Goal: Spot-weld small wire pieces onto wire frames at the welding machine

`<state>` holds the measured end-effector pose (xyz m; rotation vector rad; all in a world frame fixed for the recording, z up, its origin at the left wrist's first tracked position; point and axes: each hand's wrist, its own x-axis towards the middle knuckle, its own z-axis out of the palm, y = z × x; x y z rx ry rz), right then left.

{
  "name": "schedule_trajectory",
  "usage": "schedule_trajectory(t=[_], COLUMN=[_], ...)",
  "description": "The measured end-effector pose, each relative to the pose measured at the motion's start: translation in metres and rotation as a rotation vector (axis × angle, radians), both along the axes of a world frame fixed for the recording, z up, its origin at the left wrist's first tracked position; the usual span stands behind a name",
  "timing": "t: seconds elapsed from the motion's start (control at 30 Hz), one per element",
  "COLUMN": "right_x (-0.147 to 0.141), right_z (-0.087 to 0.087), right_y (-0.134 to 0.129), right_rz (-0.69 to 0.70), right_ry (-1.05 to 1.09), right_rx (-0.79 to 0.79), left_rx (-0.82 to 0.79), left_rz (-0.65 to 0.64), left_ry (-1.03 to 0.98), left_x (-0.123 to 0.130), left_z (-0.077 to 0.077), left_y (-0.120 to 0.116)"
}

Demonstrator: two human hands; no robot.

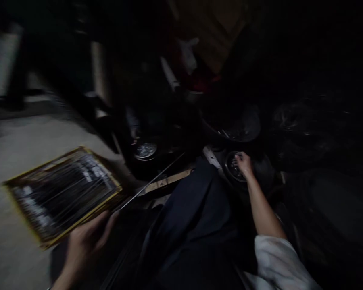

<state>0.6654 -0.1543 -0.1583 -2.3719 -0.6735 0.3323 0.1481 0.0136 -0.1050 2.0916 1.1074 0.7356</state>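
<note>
My left hand (89,235) is closed around one end of a thin metal rod (153,183), which slants up and away to the right. Beside that hand lies a yellow-edged crate (63,155) holding several dark rods with pale pieces near their ends. My right hand (244,163) reaches over a round dish (228,171) of small shiny pieces, its fingers drawn together at the contents. Anything between those fingertips is too small and dark to make out.
Another round dish of small shiny bits (145,150) sits farther off, with a co-worker's hand (135,135) near it. A larger basin (245,125) stands beyond my right hand. A wooden strip (169,180) lies beneath the rod. The picture is dark and blurred.
</note>
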Motion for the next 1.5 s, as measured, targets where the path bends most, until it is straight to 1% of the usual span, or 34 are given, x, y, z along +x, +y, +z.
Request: schedule_trajectory(t=[0.03, 0.1, 0.13, 0.2, 0.27, 0.3, 0.37, 0.43, 0.6, 0.77, 0.93, 1.13, 1.5], right_x=[-0.020, -0.070, -0.099, -0.158, -0.209, -0.229, -0.258, -0.276, -0.299, -0.309, -0.314, -0.319, -0.318], right_z=[0.006, 0.015, 0.019, 0.024, 0.026, 0.026, 0.025, 0.026, 0.033, 0.038, 0.040, 0.042, 0.046], right_y=[0.016, 0.052, 0.070, 0.106, 0.136, 0.149, 0.168, 0.179, 0.192, 0.204, 0.216, 0.227, 0.231], right_rz=[0.042, 0.137, 0.185, 0.253, 0.247, 0.232, 0.206, 0.196, 0.154, 0.179, 0.193, 0.194, 0.177], right_ry=[0.116, 0.418, 0.558, 0.780, 0.942, 1.004, 1.092, 1.133, 1.142, 1.111, 1.078, 1.084, 1.052], right_rx=[0.162, 0.474, 0.564, 0.622, 0.659, 0.683, 0.736, 0.790, 0.841, 0.856, 0.854, 0.904, 0.920], left_rx=[0.032, 0.052, 0.052, 0.038, 0.023, 0.019, 0.020, 0.024, 0.022, 0.007, 0.025, 0.037, 0.027], left_rz=[-0.031, -0.021, 0.001, 0.040, 0.062, 0.068, 0.080, 0.091, 0.103, 0.104, 0.113, 0.088, 0.096], left_ry=[0.008, 0.031, 0.037, 0.036, 0.018, 0.005, -0.019, -0.035, -0.052, -0.076, -0.095, -0.114, -0.105], left_x=[0.002, 0.005, 0.007, 0.008, 0.007, 0.005, 0.000, -0.007, -0.022, -0.033, -0.038, -0.042, -0.041], left_z=[-0.002, -0.004, -0.004, -0.003, -0.001, 0.000, 0.001, 0.001, -0.001, -0.003, -0.005, -0.006, -0.001], left_y=[0.003, 0.009, 0.012, 0.014, 0.015, 0.015, 0.015, 0.016, 0.020, 0.026, 0.033, 0.041, 0.044])
